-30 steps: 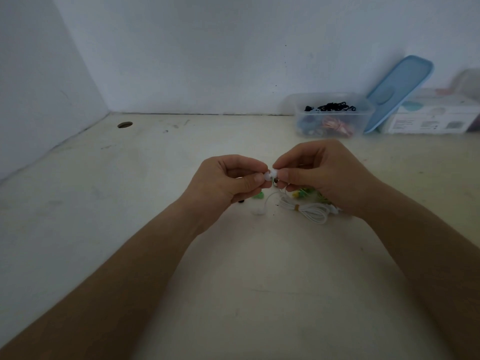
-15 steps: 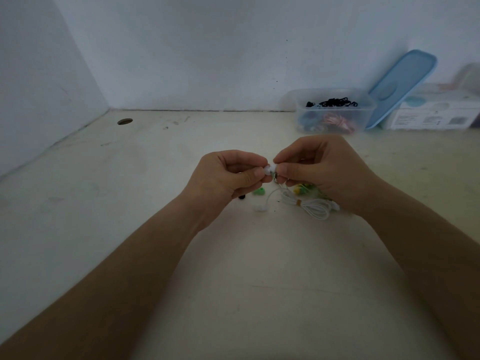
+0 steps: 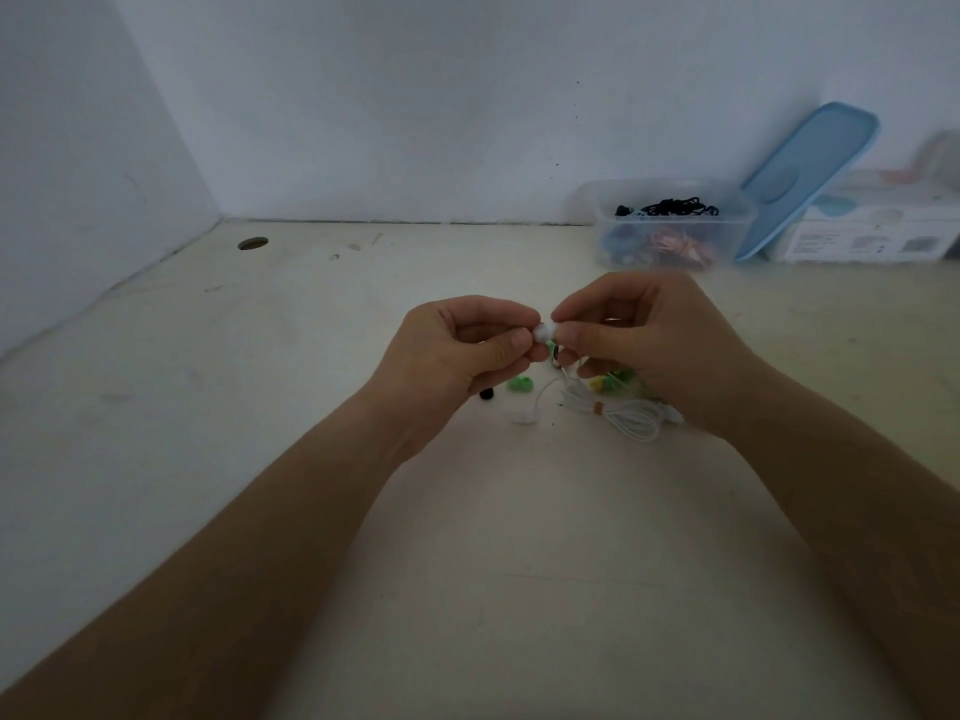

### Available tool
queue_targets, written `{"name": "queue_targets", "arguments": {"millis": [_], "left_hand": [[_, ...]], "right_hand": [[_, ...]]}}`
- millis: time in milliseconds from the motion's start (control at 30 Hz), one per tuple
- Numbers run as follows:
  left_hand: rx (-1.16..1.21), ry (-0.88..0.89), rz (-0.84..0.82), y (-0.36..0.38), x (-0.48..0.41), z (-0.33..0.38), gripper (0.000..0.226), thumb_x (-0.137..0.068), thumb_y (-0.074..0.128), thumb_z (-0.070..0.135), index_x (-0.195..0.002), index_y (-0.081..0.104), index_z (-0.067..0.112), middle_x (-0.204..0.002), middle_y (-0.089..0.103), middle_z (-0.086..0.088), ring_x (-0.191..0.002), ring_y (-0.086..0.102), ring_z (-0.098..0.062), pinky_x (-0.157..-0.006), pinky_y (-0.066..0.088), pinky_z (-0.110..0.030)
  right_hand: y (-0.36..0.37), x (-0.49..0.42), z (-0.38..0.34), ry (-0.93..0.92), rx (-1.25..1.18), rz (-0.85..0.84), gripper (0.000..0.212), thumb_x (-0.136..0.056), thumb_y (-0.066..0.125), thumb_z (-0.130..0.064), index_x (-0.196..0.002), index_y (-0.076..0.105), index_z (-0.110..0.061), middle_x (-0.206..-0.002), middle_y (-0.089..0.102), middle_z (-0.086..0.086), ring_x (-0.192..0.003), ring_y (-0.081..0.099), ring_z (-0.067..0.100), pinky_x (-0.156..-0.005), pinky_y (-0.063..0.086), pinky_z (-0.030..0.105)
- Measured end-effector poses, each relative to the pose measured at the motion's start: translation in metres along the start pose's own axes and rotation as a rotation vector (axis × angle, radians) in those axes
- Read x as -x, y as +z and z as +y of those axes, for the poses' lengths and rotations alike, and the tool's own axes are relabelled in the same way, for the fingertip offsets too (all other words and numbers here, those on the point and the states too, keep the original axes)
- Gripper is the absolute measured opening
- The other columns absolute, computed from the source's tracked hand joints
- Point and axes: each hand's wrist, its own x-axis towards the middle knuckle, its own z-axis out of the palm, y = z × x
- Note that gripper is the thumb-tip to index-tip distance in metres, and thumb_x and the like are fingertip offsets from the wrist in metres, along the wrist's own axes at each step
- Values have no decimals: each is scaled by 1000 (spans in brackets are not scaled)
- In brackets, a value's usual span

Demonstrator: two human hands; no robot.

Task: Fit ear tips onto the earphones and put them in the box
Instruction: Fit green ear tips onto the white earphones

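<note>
Far right, the clear box (image 3: 675, 231) holds tangled black and reddish cords (image 3: 667, 206), with a blue lid (image 3: 810, 174) leaning beside it. Left hand (image 3: 457, 356) and right hand (image 3: 649, 345) both pinch the white earbud (image 3: 543, 333) between them; its coiled cable (image 3: 631, 415) lies just beneath the right hand.

Dim, bluish, even light leaves only faint shadows on the table (image 3: 208, 407) beside the forearms (image 3: 260, 537). The wide lens stretches them at the table's near side, and the box (image 3: 602, 220) at its back right looks hazy
</note>
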Motion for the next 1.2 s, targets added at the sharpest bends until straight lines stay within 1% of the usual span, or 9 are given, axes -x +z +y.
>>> {"name": "queue_targets", "arguments": {"millis": [133,267,367,500,667,900,967,1100,1200], "left_hand": [[-216,64,-24,-1,2,4,17,-90,65,0,-98,73,12,-91,76,-6,-82,73,-16,-69,57,-23],[-804,256,8,-1,0,0,12,-87,73,20,-94,73,30,-86,73,14,-77,67,-5,-65,51,-13],[-1066,241,-64,3,0,-5,21,-79,78,40,-98,69,38,-87,68,20,-74,61,0,-64,43,-7],[-1202,187,-103,11,1,-13,29,-78,79,41,-104,69,34,-83,63,20,-66,53,9,-60,36,-4],[-1198,187,-64,13,1,-14,16,-80,78,32,-95,71,31,-77,63,16,-65,54,5,-63,39,-12],[-937,81,-69,33,3,-15,56,-77,81,31,-126,54,36,-80,68,11,-67,60,6,-59,43,-4],[-932,97,-63,39,2,-14,50,-79,79,32,-124,57,35,-83,68,10,-69,60,3,-61,44,-8],[-718,73,-3,39,-3,-13,24,-80,79,24,-97,62,27,-76,67,3,-60,59,-7,-62,52,-25],[-548,50,-22,41,-5,-4,26,-82,78,19,-101,62,25,-76,69,-2,-59,60,-9,-58,53,-23]], "right_hand": [[-5,-1,-2,43,-9,-18,25,-73,80,-24,-94,74,-11,-82,75,11,-74,71,23,-66,59,31],[-11,-2,-2,87,-3,-45,15,-84,74,-14,-99,73,-18,-82,75,2,-73,69,15,-64,57,25],[-13,-2,-2,125,-34,-90,21,-81,72,-24,-102,74,-21,-80,73,-5,-74,65,10,-63,53,22],[-13,-1,-3,144,-50,-148,20,-86,65,-24,-102,75,-19,-75,68,-13,-76,59,9,-63,51,20],[-13,-1,-4,159,-66,-75,14,-94,63,-18,-99,76,-20,-88,67,1,-80,60,12,-69,52,27],[-20,-1,-11,110,-162,30,11,-87,69,-21,-98,72,-21,-83,66,-5,-78,62,12,-71,53,29],[-18,-1,-13,107,-241,18,17,-84,69,-22,-99,71,-16,-81,65,-1,-77,63,15,-69,54,29],[-15,-3,-20,115,-376,48,13,-92,64,-9,-104,69,-9,-82,64,6,-77,64,20,-66,55,29],[-19,-7,-30,142,-513,102,14,-92,63,-7,-105,68,-7,-81,64,7,-76,66,21,-66,56,28]]}}
